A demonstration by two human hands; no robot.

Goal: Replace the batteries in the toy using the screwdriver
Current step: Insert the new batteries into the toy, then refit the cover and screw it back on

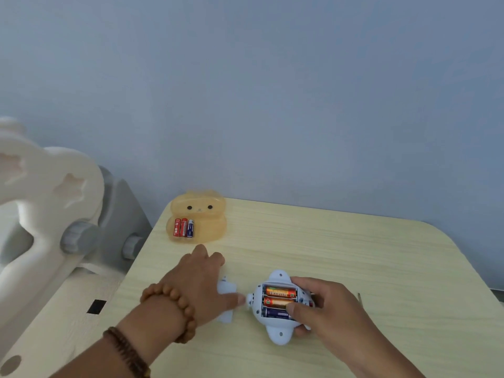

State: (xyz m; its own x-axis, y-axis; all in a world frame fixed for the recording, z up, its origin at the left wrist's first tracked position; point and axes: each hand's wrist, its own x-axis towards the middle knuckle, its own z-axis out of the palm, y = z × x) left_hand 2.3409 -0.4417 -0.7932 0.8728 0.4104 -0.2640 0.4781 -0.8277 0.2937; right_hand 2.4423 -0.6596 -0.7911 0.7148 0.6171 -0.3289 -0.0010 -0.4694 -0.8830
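Your right hand (324, 306) curls round the toy (272, 327) on the near table (354, 241), holding its open battery bay (276, 284) face-up for access, while your left hand (200, 282) lies open over the detached cover (226, 288) just left.

Plain pale blue-grey wall (272, 91) behind a light wood-grain desk (341, 241) with rounded corners, soft even light all over, and off to the left some white plastic furniture (41, 192) with star-shaped cutouts and grey knobs (77, 237), above a lower wood-look panel (54, 328) with a black slot (96, 306).
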